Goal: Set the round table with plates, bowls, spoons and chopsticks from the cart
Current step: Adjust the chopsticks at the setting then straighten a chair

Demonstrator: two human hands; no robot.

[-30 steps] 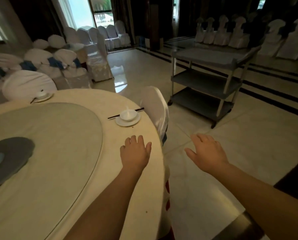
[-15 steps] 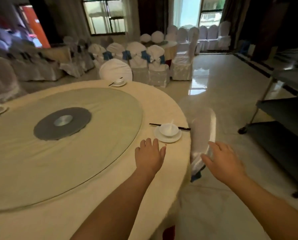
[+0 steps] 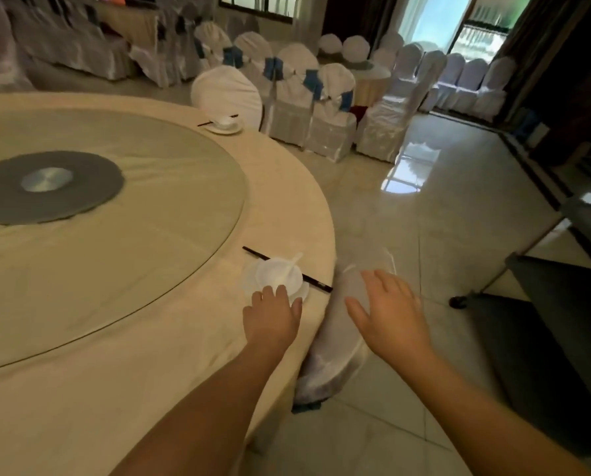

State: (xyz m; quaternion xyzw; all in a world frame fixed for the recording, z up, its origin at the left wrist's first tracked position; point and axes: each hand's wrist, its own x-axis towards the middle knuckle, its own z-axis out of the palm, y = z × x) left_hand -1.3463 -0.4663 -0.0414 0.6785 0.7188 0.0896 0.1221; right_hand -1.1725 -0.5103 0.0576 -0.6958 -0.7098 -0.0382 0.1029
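The round table [image 3: 170, 355] carries a cream cloth and a glass turntable [image 3: 122, 214]. Near its right edge stands a white plate [image 3: 302, 294] with a white bowl [image 3: 278, 274], a spoon [image 3: 296, 260] in the bowl and black chopsticks [image 3: 316, 282] behind it. My left hand [image 3: 273, 316] hovers with straight fingers just in front of that plate, holding nothing. My right hand [image 3: 388, 310] is spread open over a white-covered chair [image 3: 338, 355] beside the table. A second place setting [image 3: 224, 124] lies at the table's far edge. The grey cart [image 3: 562, 304] stands at the right.
A white-covered chair [image 3: 227, 94] stands behind the far setting. More covered chairs with blue sashes [image 3: 314, 108] and other tables fill the back of the hall. Glossy tiled floor [image 3: 441, 207] lies between the table and the cart.
The view has swung left and the cart has slid to the right edge. Both hands have come closer to the near place setting and the chair beside it, still holding nothing.
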